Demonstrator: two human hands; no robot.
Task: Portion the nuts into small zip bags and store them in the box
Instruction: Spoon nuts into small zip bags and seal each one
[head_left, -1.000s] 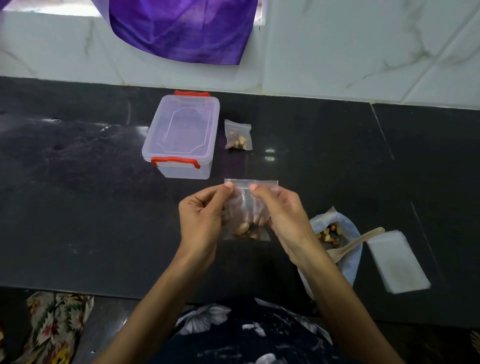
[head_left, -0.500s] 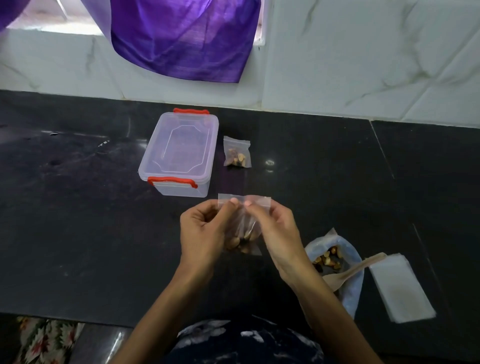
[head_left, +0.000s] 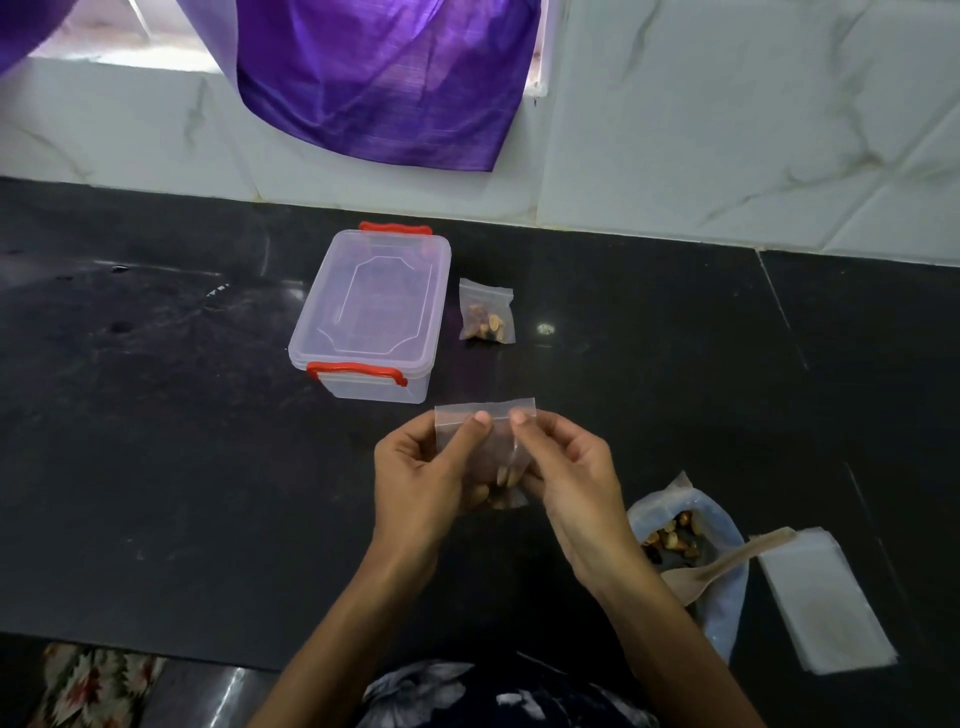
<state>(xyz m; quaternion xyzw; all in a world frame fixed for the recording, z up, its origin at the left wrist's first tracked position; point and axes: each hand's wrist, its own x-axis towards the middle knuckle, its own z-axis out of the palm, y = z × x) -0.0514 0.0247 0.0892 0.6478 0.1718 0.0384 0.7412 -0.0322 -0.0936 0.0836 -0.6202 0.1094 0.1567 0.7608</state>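
A small clear zip bag (head_left: 497, 448) with nuts at its bottom is held upright above the black counter. My left hand (head_left: 421, 475) and my right hand (head_left: 566, 480) both pinch its top strip, thumbs close together near the middle. A clear plastic box (head_left: 371, 314) with red latches stands beyond the hands, its lid on. To the right of the box lies a filled zip bag (head_left: 487, 318) of nuts. At the lower right, a large open bag of nuts (head_left: 680, 540) holds a wooden spoon (head_left: 727, 564).
A stack of flat unused zip bags (head_left: 826, 603) lies right of the nut bag. Purple cloth (head_left: 384, 78) hangs over the white tiled wall at the back. The counter's front edge (head_left: 208, 657) runs just before my body.
My thumbs have slid toward each other along the bag's top strip. The view has tilted, so everything sits lower in the frame.
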